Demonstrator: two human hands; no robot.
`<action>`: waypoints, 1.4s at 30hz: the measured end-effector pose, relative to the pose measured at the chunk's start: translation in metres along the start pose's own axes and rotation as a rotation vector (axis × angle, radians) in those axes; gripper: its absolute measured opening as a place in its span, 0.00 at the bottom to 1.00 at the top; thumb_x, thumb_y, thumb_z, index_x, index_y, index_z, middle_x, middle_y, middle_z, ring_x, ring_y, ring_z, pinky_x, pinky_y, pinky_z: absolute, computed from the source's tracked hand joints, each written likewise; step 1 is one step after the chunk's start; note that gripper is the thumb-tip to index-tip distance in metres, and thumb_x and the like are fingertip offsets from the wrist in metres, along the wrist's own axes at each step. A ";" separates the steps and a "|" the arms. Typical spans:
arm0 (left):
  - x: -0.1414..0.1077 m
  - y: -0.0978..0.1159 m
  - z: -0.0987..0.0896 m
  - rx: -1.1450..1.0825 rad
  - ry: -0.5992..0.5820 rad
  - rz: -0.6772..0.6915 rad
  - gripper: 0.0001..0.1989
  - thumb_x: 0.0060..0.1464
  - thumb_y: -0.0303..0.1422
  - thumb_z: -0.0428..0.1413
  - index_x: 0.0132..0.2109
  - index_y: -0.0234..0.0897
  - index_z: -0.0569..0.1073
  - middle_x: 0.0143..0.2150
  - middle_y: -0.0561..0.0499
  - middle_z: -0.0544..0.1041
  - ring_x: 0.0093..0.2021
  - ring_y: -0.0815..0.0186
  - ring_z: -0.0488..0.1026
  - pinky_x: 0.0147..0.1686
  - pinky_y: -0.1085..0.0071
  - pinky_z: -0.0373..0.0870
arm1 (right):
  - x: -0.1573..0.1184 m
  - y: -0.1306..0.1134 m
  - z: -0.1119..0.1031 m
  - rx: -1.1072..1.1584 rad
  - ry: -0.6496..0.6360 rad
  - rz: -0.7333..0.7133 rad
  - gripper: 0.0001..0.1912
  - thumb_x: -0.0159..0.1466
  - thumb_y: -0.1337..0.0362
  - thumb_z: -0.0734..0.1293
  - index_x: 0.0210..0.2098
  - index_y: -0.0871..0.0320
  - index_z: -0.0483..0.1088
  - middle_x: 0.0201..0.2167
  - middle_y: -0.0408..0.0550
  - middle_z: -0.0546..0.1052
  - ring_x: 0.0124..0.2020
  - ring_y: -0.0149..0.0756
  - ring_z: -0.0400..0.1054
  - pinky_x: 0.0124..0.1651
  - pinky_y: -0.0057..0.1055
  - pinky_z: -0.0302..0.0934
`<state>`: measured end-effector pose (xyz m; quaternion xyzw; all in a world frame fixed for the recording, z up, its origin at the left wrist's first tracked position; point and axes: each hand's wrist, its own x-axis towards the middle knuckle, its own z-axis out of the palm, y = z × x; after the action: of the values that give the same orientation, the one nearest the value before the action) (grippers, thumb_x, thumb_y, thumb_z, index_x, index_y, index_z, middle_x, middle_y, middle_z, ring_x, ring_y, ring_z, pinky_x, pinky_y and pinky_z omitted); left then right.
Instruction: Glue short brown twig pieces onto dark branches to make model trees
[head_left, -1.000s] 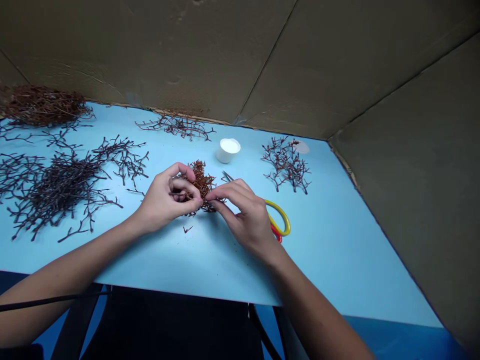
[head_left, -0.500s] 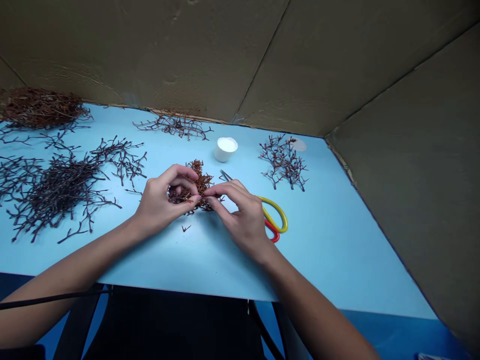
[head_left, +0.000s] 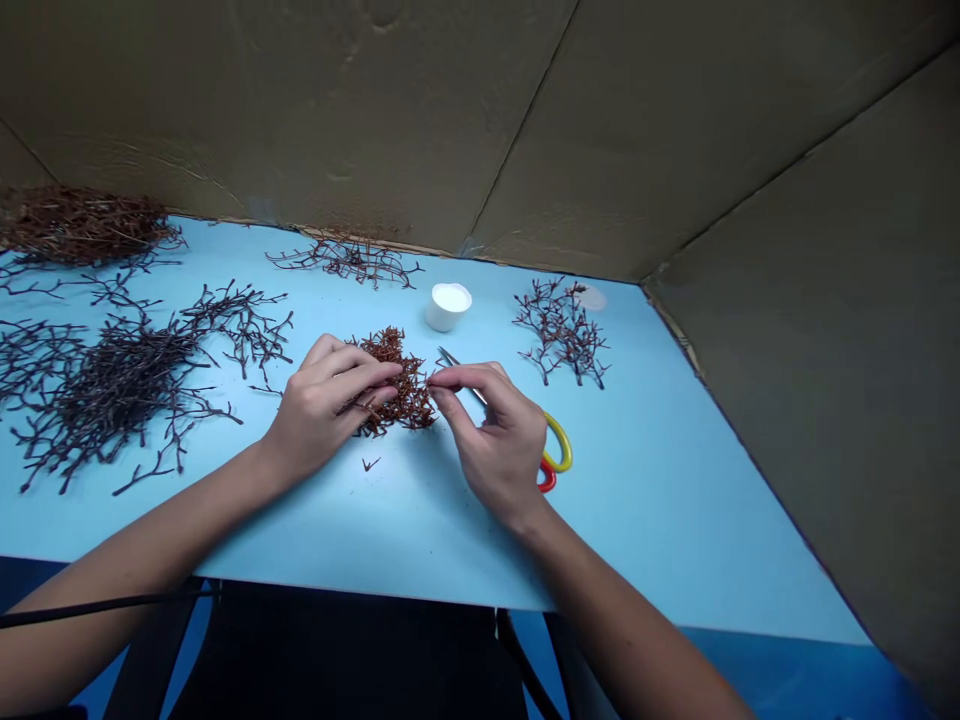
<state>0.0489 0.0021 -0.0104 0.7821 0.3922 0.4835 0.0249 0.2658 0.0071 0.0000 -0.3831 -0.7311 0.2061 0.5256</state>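
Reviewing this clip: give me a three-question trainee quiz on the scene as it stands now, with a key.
1. True or false: the white cup stands farther back on the tabletop than the small reddish-brown twig pile at the left hand.
2. Which hand partly hides the scissors? A) left B) right
3. Fill in: the scissors' handles are ___ and ___.

Key: 1. True. 2. B, the right hand. 3. Yellow; red.

Downward head view over table [head_left: 675, 530]
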 end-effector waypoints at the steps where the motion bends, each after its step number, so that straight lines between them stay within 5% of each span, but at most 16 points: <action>1: 0.000 0.000 0.000 0.024 0.013 0.014 0.10 0.66 0.29 0.66 0.53 0.39 0.84 0.42 0.45 0.86 0.40 0.60 0.74 0.43 0.61 0.73 | 0.000 0.000 0.000 0.008 0.004 0.000 0.07 0.72 0.70 0.71 0.43 0.50 0.79 0.38 0.44 0.84 0.41 0.41 0.77 0.46 0.43 0.71; 6: 0.000 0.002 -0.001 0.040 0.044 0.118 0.08 0.67 0.30 0.65 0.51 0.40 0.83 0.43 0.47 0.87 0.40 0.61 0.79 0.43 0.62 0.75 | -0.003 -0.001 0.002 0.025 0.001 -0.016 0.06 0.72 0.69 0.71 0.42 0.50 0.79 0.38 0.45 0.84 0.40 0.43 0.77 0.46 0.45 0.72; 11: 0.001 0.007 -0.004 0.010 0.063 0.135 0.11 0.63 0.31 0.69 0.51 0.42 0.82 0.41 0.48 0.88 0.39 0.61 0.79 0.42 0.61 0.74 | -0.003 0.002 0.007 0.156 0.056 0.156 0.03 0.73 0.65 0.70 0.42 0.51 0.78 0.42 0.48 0.83 0.47 0.42 0.78 0.52 0.43 0.73; 14: 0.002 0.010 -0.004 -0.019 0.070 0.095 0.09 0.62 0.32 0.70 0.48 0.44 0.83 0.39 0.49 0.88 0.37 0.61 0.78 0.42 0.60 0.73 | -0.002 0.003 0.009 0.309 -0.030 0.249 0.01 0.73 0.63 0.70 0.42 0.52 0.76 0.48 0.50 0.84 0.52 0.42 0.79 0.56 0.42 0.74; 17: 0.003 0.010 -0.003 -0.090 0.062 0.049 0.08 0.62 0.33 0.70 0.47 0.45 0.84 0.38 0.50 0.88 0.36 0.62 0.79 0.42 0.60 0.74 | -0.002 0.003 0.010 0.426 -0.134 0.374 0.03 0.72 0.61 0.72 0.42 0.52 0.77 0.43 0.48 0.85 0.45 0.39 0.81 0.49 0.38 0.77; 25: 0.002 0.009 0.001 -0.095 0.006 0.068 0.05 0.64 0.29 0.66 0.46 0.42 0.84 0.40 0.47 0.86 0.38 0.63 0.79 0.41 0.65 0.77 | -0.005 0.002 0.012 0.484 -0.064 0.463 0.04 0.67 0.61 0.75 0.41 0.53 0.80 0.38 0.46 0.86 0.39 0.38 0.81 0.45 0.36 0.79; 29: 0.001 0.013 0.000 -0.046 -0.008 0.067 0.05 0.65 0.25 0.64 0.44 0.40 0.81 0.40 0.47 0.86 0.38 0.64 0.81 0.41 0.65 0.76 | -0.004 0.002 0.010 0.398 -0.071 0.399 0.01 0.69 0.64 0.74 0.41 0.52 0.80 0.39 0.45 0.85 0.40 0.37 0.79 0.45 0.36 0.76; 35: 0.002 0.022 -0.003 0.010 0.009 -0.013 0.05 0.65 0.24 0.62 0.44 0.39 0.79 0.33 0.53 0.85 0.27 0.69 0.77 0.32 0.71 0.71 | -0.004 -0.002 0.004 0.141 -0.032 0.073 0.07 0.72 0.70 0.71 0.42 0.51 0.79 0.42 0.47 0.83 0.45 0.41 0.78 0.49 0.42 0.75; 42: -0.001 0.020 0.000 0.070 -0.010 0.058 0.06 0.66 0.24 0.61 0.41 0.39 0.79 0.32 0.52 0.84 0.28 0.68 0.73 0.32 0.69 0.71 | -0.007 -0.006 0.004 -0.099 -0.062 -0.135 0.12 0.71 0.75 0.71 0.45 0.50 0.78 0.40 0.47 0.85 0.42 0.41 0.79 0.45 0.41 0.76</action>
<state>0.0598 -0.0126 -0.0030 0.7959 0.3859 0.4662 -0.0147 0.2611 -0.0014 -0.0013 -0.3522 -0.7805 0.1456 0.4956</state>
